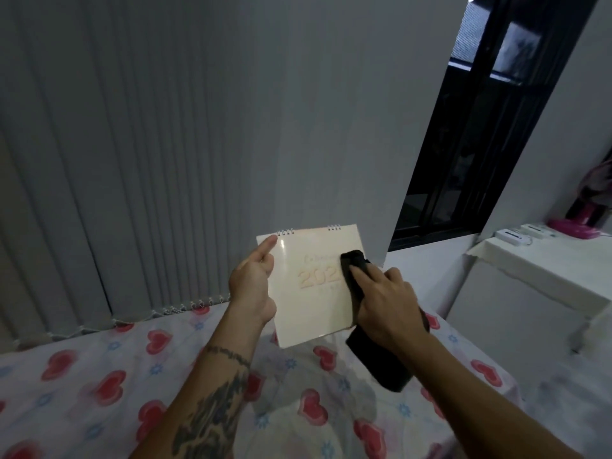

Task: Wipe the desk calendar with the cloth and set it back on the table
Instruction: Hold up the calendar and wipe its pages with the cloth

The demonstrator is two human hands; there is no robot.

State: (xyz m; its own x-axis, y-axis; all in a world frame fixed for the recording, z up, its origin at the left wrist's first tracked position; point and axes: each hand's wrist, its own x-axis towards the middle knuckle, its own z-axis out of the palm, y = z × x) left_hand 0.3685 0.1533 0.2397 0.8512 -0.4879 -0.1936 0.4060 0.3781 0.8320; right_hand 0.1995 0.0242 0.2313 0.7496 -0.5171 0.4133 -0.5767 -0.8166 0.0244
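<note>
The cream spiral-bound desk calendar (311, 293) is held up in the air above the bed, its cover facing me with gold year digits partly covered. My left hand (253, 286) grips its left edge, forefinger stretched toward the top corner. My right hand (385, 299) presses a black cloth (356, 270) flat against the right side of the cover. The cloth's loose end (384, 362) hangs down below that hand.
A bed with a heart-patterned sheet (99, 385) lies under my arms. Grey vertical blinds (132, 160) cover the wall behind. A dark window (480, 127) is at the right. A white table (546, 270) at the far right carries white boxes (511, 234) and a pink object (574, 230).
</note>
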